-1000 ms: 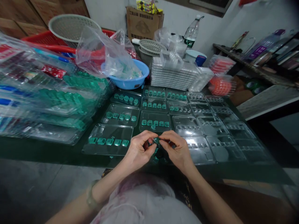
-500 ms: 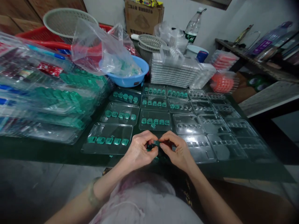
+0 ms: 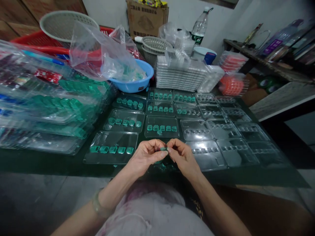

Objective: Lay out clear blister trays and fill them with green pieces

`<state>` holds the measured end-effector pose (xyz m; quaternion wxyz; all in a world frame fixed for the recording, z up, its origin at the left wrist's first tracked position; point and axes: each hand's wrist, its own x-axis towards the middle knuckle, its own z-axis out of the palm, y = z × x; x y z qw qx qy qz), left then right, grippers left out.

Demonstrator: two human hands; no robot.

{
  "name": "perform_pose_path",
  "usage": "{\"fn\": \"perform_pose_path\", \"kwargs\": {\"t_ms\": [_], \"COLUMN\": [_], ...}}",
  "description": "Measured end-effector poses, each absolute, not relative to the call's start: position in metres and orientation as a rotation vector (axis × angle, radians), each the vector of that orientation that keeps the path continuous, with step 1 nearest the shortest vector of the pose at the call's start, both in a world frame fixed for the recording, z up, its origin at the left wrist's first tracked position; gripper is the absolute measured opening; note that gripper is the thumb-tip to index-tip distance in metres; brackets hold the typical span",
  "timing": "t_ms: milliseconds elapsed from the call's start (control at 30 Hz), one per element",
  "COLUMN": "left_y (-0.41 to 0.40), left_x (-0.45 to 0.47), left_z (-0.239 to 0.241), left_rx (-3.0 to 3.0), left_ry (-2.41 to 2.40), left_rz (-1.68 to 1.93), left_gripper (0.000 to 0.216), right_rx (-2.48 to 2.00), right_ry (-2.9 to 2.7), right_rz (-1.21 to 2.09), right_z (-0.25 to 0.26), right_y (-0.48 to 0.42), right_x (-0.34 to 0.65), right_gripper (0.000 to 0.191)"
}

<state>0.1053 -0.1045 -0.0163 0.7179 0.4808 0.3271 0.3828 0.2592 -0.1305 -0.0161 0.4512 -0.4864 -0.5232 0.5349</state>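
Note:
My left hand and my right hand meet at the near table edge, both pinched on one small green piece. They hover over a clear blister tray that holds a few more green pieces, partly hidden by my fingers. Ahead lie rows of clear trays: a filled tray with a row of green pieces straight ahead, another filled tray to the left, and an unfilled tray to the right.
A blue bowl with a plastic bag of green pieces stands at the back. Stacked clear trays, baskets, a water bottle and a cardboard box sit behind. Bagged filled trays pile up at left. A shelf is at right.
My hands have stayed together at the near edge, turning the small green piece between the fingertips. The view has shifted slightly to the left and down.

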Motion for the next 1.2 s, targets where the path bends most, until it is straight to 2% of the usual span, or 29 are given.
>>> {"fn": "perform_pose_path", "kwargs": {"t_ms": [100, 300, 500, 633, 733, 833, 933, 1200], "left_y": [-0.105, -0.106, -0.109, -0.108, -0.106, -0.103, -0.099, -0.089], "left_x": [0.107, 0.109, 0.114, 0.117, 0.117, 0.115, 0.114, 0.121], "left_z": [-0.021, -0.026, -0.022, -0.02, -0.022, -0.025, -0.027, -0.028], "left_rx": [0.969, 0.794, 0.929, 0.897, 0.852, 0.834, 0.786, 0.677], "left_ry": [0.783, 0.796, 0.961, 0.989, 0.991, 0.954, 0.936, 0.98], "left_rz": [0.818, 0.949, 1.048, 1.061, 0.989, 0.91, 0.865, 0.845], "left_gripper": [0.016, 0.014, 0.019, 0.026, 0.029, 0.029, 0.027, 0.026], "right_rx": [-1.212, -1.106, -1.031, -1.17, -1.225, -1.248, -1.3, -1.355], "right_ry": [-1.163, -0.782, -0.696, -0.934, -1.237, -1.468, -1.562, -1.692], "right_rz": [1.354, 1.634, 1.752, 1.437, 1.133, 0.913, 0.845, 0.85], "right_z": [-0.022, -0.028, -0.028, -0.026, -0.022, -0.02, -0.02, -0.019], "right_y": [-0.13, -0.13, -0.13, -0.135, -0.139, -0.14, -0.136, -0.127], "right_x": [0.254, 0.245, 0.245, 0.245, 0.246, 0.25, 0.255, 0.261], "right_gripper": [0.017, 0.017, 0.018, 0.014, 0.025, 0.019, 0.012, 0.015]}}
